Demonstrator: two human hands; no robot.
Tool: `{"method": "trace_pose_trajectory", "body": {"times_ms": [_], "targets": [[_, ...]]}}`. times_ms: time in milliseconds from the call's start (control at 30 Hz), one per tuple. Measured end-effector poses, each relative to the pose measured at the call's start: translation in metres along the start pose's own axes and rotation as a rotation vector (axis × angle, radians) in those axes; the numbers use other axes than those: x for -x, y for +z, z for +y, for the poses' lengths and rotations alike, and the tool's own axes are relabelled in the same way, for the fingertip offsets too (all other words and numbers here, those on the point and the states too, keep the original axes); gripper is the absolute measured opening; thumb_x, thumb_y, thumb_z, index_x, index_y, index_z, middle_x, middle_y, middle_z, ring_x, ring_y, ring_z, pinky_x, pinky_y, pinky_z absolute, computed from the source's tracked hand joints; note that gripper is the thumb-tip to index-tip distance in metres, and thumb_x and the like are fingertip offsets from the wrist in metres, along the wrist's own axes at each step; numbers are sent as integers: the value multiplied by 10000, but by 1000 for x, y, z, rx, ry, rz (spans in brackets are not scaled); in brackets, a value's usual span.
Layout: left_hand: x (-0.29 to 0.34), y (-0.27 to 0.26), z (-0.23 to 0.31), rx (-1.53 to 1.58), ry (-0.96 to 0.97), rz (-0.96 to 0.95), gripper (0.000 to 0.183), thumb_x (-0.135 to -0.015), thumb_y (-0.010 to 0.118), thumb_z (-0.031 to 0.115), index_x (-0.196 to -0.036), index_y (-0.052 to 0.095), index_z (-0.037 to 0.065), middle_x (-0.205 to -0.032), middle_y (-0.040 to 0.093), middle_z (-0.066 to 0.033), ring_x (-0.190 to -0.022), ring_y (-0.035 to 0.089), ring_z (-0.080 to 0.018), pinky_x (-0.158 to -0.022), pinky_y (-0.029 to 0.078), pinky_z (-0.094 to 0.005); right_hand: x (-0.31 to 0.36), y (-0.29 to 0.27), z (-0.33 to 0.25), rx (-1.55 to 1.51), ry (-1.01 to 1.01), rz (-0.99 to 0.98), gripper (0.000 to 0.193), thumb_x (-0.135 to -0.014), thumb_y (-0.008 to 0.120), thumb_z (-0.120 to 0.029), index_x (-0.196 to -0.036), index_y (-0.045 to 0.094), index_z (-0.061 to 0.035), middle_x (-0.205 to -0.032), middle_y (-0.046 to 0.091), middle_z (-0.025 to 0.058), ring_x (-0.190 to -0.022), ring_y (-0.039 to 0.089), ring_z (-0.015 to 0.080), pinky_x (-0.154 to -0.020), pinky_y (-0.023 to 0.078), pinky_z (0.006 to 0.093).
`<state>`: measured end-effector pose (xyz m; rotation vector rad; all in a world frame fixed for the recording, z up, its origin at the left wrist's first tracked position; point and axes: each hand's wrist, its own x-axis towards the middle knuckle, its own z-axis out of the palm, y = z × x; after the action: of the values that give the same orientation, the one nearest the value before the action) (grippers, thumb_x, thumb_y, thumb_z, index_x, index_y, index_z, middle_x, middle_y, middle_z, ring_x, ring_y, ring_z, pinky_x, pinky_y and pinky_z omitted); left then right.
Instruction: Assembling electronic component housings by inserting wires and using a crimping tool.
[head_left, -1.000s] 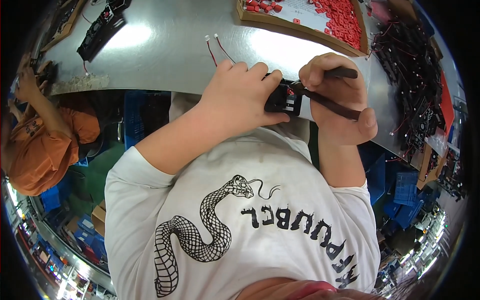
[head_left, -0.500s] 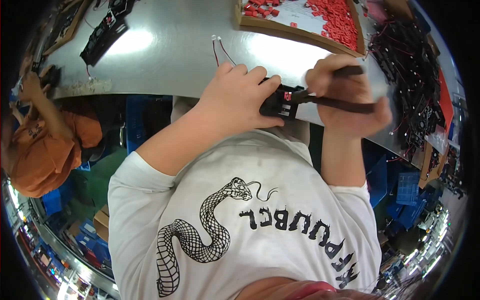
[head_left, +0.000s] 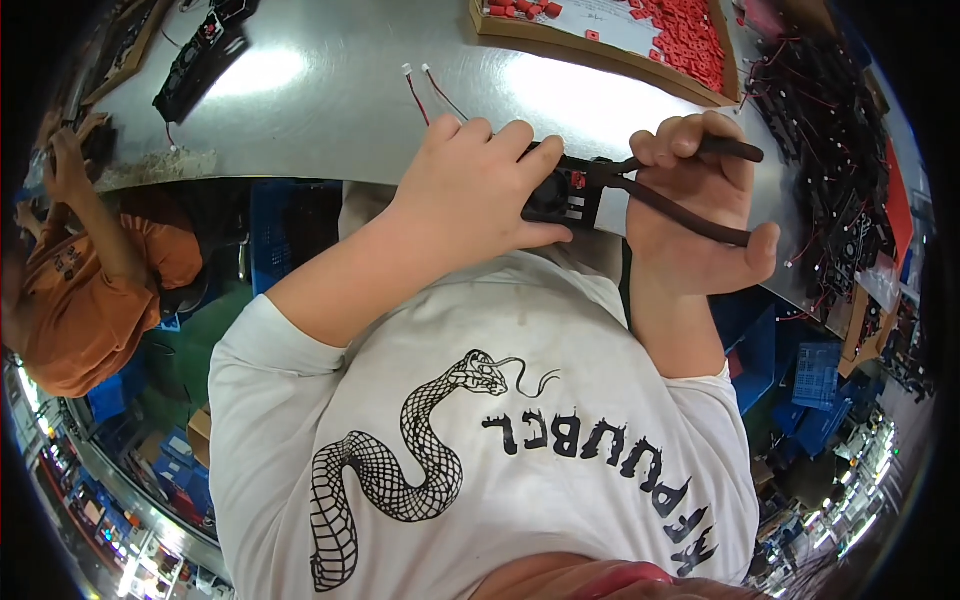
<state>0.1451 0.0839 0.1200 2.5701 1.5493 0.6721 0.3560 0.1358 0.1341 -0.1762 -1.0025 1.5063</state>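
My left hand (head_left: 475,185) is wrapped over a black plastic fan housing (head_left: 552,198) at the table's near edge, hiding much of it. Two thin cables with white plugs (head_left: 416,70) stick out past my knuckles. A small red plastic piece (head_left: 579,180) sits near the housing's right end. My right hand (head_left: 695,200) holds dark-handled pliers (head_left: 690,214), their handles spread apart, one under the fingers and one against the thumb. The jaws (head_left: 612,172) are at the housing's right end beside the red piece; whether they grip anything I cannot tell.
A cardboard tray (head_left: 590,52) of small red pieces lies ahead on the metal table (head_left: 340,90). A heap of black fan parts with cables (head_left: 825,150) covers the right side. Another black fan unit (head_left: 200,60) lies at the far left. A co-worker in orange (head_left: 100,290) works at the left.
The pliers' handles have spread wider, and my right hand, blurred before, is now sharper. My left hand and the housing have shifted slightly left.
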Motion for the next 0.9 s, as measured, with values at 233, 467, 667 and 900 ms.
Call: {"method": "trace_pose_trajectory", "body": {"times_ms": [233,467,667,900], "targets": [[-1,0,0,22,-21,-32,730,-713,800,622,-1232,673,125,-917,623,-42,-788,625,-240,-753,420,-390,1,5,1,171,27,96,832,-784,586,-706,-1245,578,-14,-1000,511,74,-867,416,184,-790,338,371],[-7,1,-1,74,-45,-86,733,-722,796,629,-1224,674,109,-914,669,-90,-810,666,-266,-778,443,-394,12,-10,6,312,-182,-399,869,-834,647,-766,-1199,538,14,-1026,546,147,-892,511,257,-804,429,411],[-7,0,-3,47,-56,-34,732,-719,801,625,-1222,686,105,-924,675,-78,-796,664,-266,-774,438,-396,17,7,-2,243,-142,-204,973,-788,676,-793,-1321,483,-2,-1178,507,145,-1014,516,271,-910,433,437],[-5,1,-1,22,-46,-23,743,-709,805,626,-1229,679,110,-919,669,-68,-788,655,-256,-763,425,-391,26,1,3,194,-86,-135,995,-761,695,-777,-1360,467,-16,-1216,489,142,-1130,518,298,-1005,422,475]]}}
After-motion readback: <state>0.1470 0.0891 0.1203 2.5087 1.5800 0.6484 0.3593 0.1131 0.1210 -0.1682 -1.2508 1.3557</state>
